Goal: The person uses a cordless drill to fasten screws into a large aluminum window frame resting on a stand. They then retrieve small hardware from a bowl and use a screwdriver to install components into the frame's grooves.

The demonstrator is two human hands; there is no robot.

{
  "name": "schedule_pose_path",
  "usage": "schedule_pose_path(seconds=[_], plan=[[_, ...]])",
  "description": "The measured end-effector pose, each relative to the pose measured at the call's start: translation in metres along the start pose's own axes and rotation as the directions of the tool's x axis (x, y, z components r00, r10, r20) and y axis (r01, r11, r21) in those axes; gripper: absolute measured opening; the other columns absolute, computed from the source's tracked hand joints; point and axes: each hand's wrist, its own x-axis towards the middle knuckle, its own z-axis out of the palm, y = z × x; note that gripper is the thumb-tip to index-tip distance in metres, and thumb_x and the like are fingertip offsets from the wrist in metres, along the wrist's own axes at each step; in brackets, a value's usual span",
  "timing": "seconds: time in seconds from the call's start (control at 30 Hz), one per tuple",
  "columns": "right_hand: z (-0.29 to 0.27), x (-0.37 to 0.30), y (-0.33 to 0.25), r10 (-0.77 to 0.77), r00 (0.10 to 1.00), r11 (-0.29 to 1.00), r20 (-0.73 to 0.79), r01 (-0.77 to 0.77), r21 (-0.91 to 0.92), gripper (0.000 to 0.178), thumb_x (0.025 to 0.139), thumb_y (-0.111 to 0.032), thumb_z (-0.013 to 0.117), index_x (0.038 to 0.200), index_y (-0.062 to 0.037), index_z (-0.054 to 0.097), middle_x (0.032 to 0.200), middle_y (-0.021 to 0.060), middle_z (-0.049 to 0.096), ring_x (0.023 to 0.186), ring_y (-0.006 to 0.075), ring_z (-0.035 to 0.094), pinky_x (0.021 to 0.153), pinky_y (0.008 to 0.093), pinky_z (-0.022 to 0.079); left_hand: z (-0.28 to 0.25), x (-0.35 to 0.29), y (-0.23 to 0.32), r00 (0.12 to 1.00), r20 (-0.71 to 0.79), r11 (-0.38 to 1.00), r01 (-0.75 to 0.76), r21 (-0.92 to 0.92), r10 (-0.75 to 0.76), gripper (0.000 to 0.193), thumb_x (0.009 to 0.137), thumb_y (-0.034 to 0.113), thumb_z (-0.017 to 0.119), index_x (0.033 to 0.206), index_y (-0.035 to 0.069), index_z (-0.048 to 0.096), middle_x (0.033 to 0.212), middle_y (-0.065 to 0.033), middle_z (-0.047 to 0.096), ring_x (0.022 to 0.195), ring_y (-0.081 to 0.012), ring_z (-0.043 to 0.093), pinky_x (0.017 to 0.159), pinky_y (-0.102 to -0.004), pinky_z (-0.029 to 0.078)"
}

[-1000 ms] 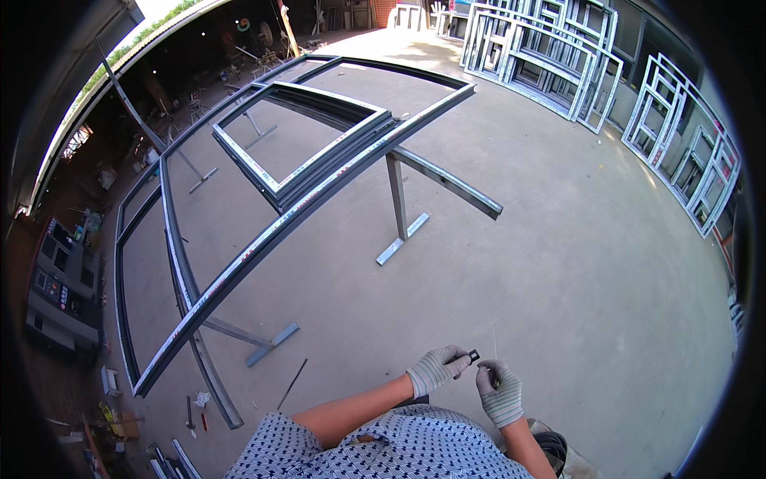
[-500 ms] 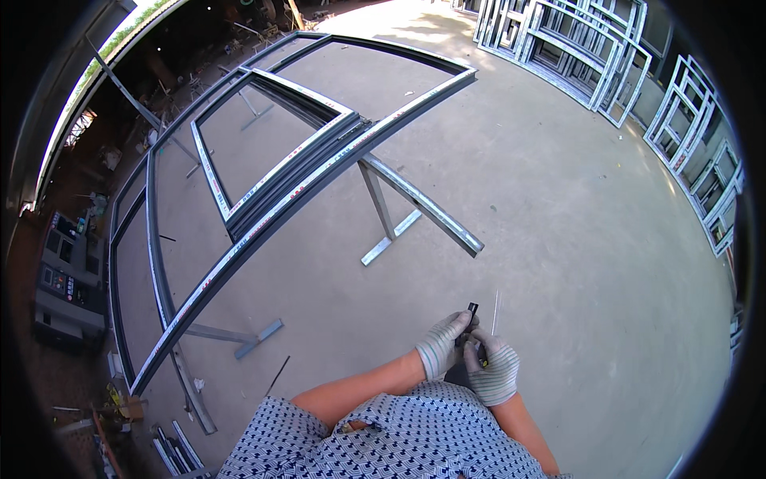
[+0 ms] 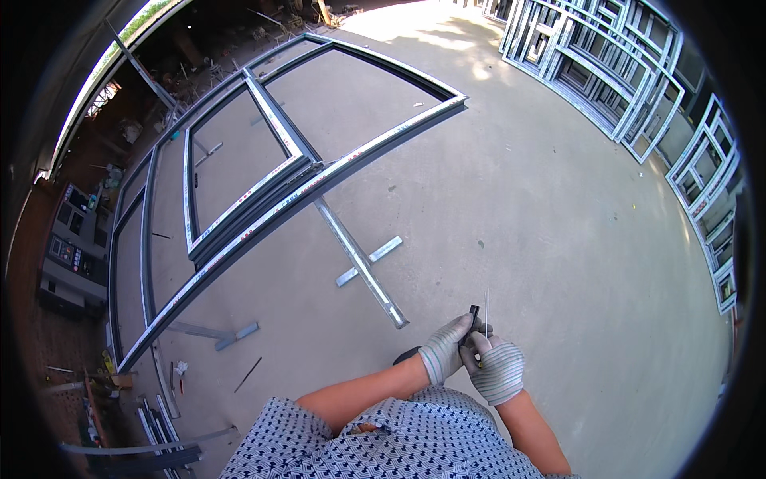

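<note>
Hands point(image 3: 499, 374) have met near a metal bar point(image 3: 379, 289) jutting from under the frame point(image 3: 246, 234).

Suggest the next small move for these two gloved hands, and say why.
Perhaps tilt the thin rod in the right hand toward the black piece in the left hand: the hands are close together, yet the rod's tip stands beside the piece, apart from it.

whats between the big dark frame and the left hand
In the head view: a metal support bar, jutting from under the frame toward the left hand, its foot below, then grey floor.
</note>
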Motion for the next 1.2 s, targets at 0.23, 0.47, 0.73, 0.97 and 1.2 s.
schedule_pose_path(seconds=[0.23, 0.47, 0.73, 0.97, 1.2], plan=[[-0.009, 0.085, 0.089, 0.115, 0.982, 0.985, 0.146, -0.132, 0.109, 0.029, 0.083, -0.021, 0.076, 0.107, -0.0102, 0.064, 0.087, 0.0168, 0.067, 0.075, 0.0382, 0.068, 0.064, 0.0474, 0.054, 0.037, 0.116, 0.031, 0.996, -0.019, 0.994, 0.092, 0.058, -0.091, 0.049, 0.106, 0.048, 0.049, 0.122, 0.003, 0.061, 0.105, -0.0114, 0.067, 0.104, -0.0222, 0.065, 0.097, -0.0389, 0.054], [-0.037, 0.196, 0.201, 0.179, 0.979, 0.97, 0.1, -0.193, 0.151, 0.03, 0.083, -0.022, 0.078, 0.108, -0.0114, 0.064, 0.096, 0.0172, 0.067, 0.077, 0.0361, 0.068, 0.066, 0.0477, 0.054, 0.104, 0.264, 0.082, 0.993, 0.039, 0.978, 0.1, 0.182, -0.109, 0.045, 0.106, 0.043, 0.051, 0.123, 0.002, 0.06, 0.118, -0.014, 0.065, 0.113, -0.023, 0.063, 0.097, -0.0395, 0.055], [-0.072, 0.326, 0.289, 0.111, 0.993, 0.986, 0.029, -0.114, 0.124, 0.027, 0.088, -0.013, 0.07, 0.112, -0.0057, 0.061, 0.082, 0.017, 0.064, 0.071, 0.0353, 0.065, 0.061, 0.0488, 0.05, 0.196, 0.384, 0.153, 0.998, -0.062, 0.975, -0.003, 0.22, 0.017, 0.049, 0.108, 0.046, 0.044, 0.126, 0.003, 0.057, 0.116, -0.0119, 0.065, 0.11, -0.0216, 0.063, 0.097, -0.0373, 0.054], [-0.075, 0.439, 0.389, -0.085, 0.996, 0.995, -0.013, 0.085, 0.054, 0.019, 0.09, -0.012, 0.065, 0.107, -0.005, 0.062, 0.081, 0.018, 0.064, 0.069, 0.0359, 0.064, 0.06, 0.0486, 0.05, 0.213, 0.507, 0.188, 0.987, -0.098, 0.987, -0.116, 0.112, 0.127, 0.044, 0.106, 0.046, 0.049, 0.119, 0.004, 0.055, 0.118, -0.0137, 0.064, 0.097, -0.0213, 0.065, 0.082, -0.037, 0.058], [-0.108, 0.566, 0.489, -0.234, 0.972, 0.955, 0.028, 0.225, 0.194, 0.02, 0.089, -0.011, 0.066, 0.108, -0.0058, 0.064, 0.087, 0.0186, 0.067, 0.071, 0.037, 0.066, 0.063, 0.0482, 0.051, 0.252, 0.632, 0.231, 0.941, -0.076, 0.943, -0.332, -0.032, 0.329, 0.039, 0.104, 0.041, 0.057, 0.117, 0.006, 0.053, 0.118, -0.0149, 0.062, 0.108, -0.026, 0.062, 0.096, -0.0419, 0.054]])
